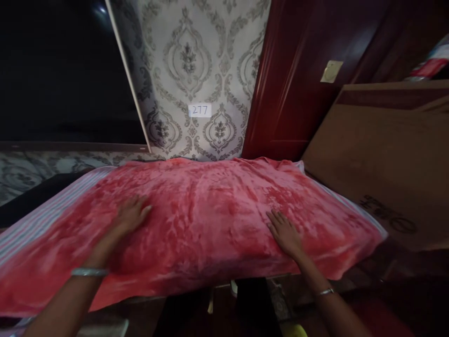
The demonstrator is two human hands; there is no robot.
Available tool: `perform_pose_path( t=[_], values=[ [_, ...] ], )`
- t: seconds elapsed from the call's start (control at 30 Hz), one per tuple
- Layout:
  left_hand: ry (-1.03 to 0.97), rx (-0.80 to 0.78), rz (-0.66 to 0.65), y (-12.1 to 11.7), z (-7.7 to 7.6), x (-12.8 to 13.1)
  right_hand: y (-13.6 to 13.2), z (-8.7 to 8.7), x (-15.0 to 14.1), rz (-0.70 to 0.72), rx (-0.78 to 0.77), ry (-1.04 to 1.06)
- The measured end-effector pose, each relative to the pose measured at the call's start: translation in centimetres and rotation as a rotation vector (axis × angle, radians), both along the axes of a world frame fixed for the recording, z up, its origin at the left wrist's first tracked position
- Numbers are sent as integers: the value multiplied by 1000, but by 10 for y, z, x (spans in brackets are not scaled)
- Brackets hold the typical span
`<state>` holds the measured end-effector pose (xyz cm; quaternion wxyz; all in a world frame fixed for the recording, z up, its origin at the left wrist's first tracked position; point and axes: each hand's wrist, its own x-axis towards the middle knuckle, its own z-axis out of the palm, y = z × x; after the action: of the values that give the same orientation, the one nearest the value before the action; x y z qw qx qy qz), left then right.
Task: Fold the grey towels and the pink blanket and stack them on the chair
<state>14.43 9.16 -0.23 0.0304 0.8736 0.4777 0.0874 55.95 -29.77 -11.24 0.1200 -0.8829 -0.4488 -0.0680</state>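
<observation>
A pinkish-red plush blanket [210,210] lies spread over a raised flat surface, its near edge hanging down in front. Along its left side and right corner a striped cloth [52,220] shows from beneath. My left hand [132,214] rests on the left half of the blanket, fingers stretched and thumb apart; it is slightly blurred. On the right half, my right hand [283,230] lies flat with fingers extended. Neither hand grips anything. Shallow creases run across the blanket between the two hands.
A large cardboard box [386,154] stands close at the right, a red-labelled bottle [430,68] above it. Behind are patterned wallpaper with a paper label "277" [199,110], a dark red door [291,70], and a black television screen [63,75] at left.
</observation>
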Motion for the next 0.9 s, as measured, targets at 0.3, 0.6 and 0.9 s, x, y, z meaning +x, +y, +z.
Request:
perform_pose_path(
  t=[0.3, 0.6, 0.9],
  values=[
    [-38, 37, -295, -26, -30, 156, -1, 15, 24, 144, 37, 221],
    [84, 179, -264, -24, -55, 164, 13, 68, 162, -215, 543, 328],
    [-23, 213, -307, 1, -77, 161, 26, 93, 284, -532, 433, 191]
  ],
)
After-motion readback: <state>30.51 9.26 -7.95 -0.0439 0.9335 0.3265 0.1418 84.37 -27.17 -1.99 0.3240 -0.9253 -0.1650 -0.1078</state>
